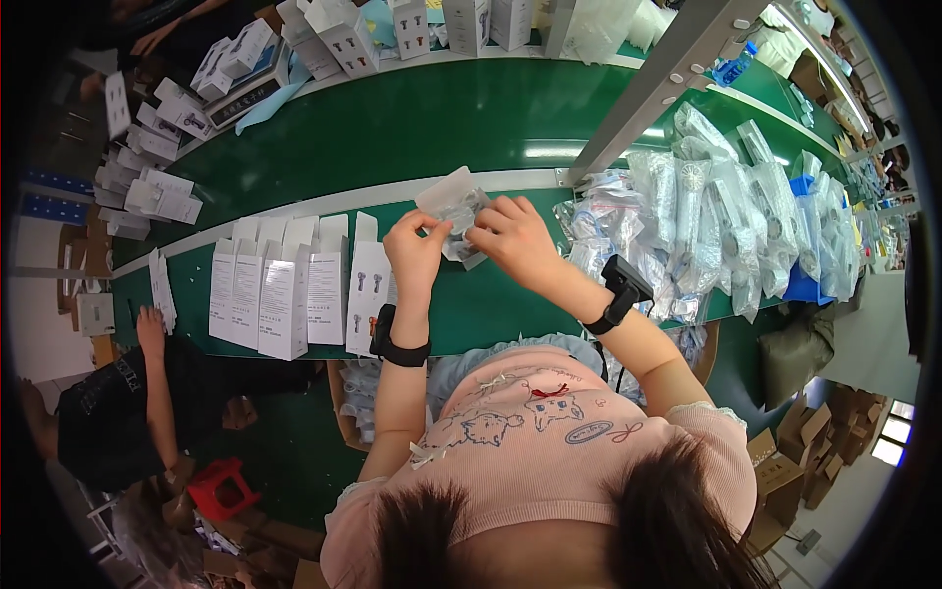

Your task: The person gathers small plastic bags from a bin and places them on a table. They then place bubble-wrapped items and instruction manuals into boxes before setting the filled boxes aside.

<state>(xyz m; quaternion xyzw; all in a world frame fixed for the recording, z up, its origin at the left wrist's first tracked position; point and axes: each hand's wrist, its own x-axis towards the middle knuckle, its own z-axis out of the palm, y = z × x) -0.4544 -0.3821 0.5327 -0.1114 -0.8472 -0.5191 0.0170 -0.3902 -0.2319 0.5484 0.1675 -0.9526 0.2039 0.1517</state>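
Observation:
In front of my body, my left hand (414,250) pinches the edge of a crinkled clear plastic bag (459,213) between thumb and fingers. My right hand (515,238) is closed on the bag's other side, its fingers curled over it. A white box flap (446,188) sticks up behind the bag, and greyish packing shows below it. What the bag holds is too small to make out. Just left of my left hand, a white box with pictured gadgets (371,280) stands upright, at the end of a row of printed white boxes (285,294).
Bubble-wrapped packets (721,211) are heaped on the right, partly in a blue bin (810,280). A metal post (653,98) rises beyond them. More white boxes (343,34) line the far side. A co-worker's hand (150,329) touches white cartons on the left. A red stool (222,489) stands below.

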